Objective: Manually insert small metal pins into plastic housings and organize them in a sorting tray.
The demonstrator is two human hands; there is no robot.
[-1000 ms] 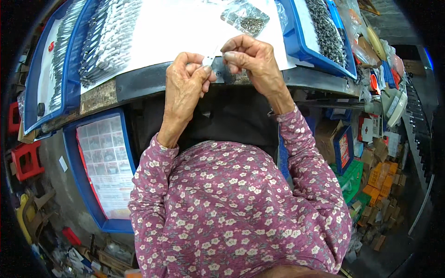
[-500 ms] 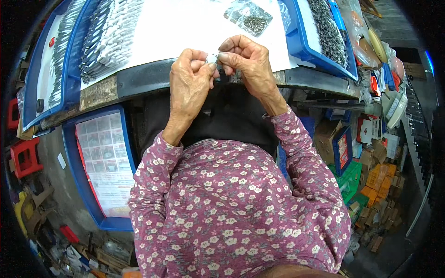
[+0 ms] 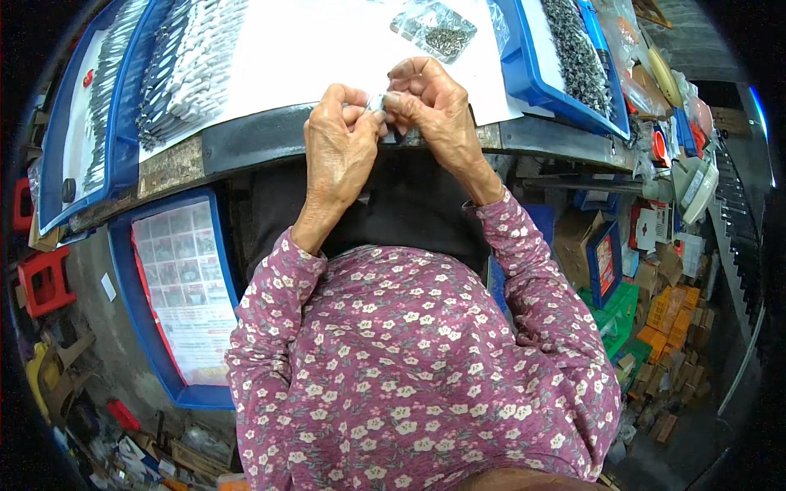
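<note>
Over the front edge of the workbench my two hands meet, fingertips almost touching. Between them is a small pale piece (image 3: 377, 102), mostly covered by fingers and too small to name. My left hand (image 3: 338, 135) pinches it with thumb and forefinger. My right hand (image 3: 438, 110) is also closed in a pinch at the piece's right side; whatever its fingertips hold is hidden. Beyond the hands, a clear plastic bag (image 3: 407, 26) with many small metal parts (image 3: 447, 41) lies on white paper (image 3: 311, 49).
Rows of white-and-dark slender parts (image 3: 201, 61) lie at left beside a blue tray (image 3: 124, 155). Another blue tray (image 3: 532, 86) at right holds many small dark parts (image 3: 577, 57). A dark strip (image 3: 254, 135) edges the bench. Below stand a blue-framed sheet (image 3: 184, 286) and a red stool (image 3: 45, 280).
Both hands stay at nearly the same spot, still pinching. The right hand has shifted slightly up and left, and its fingertips have moved a little around the small piece.
</note>
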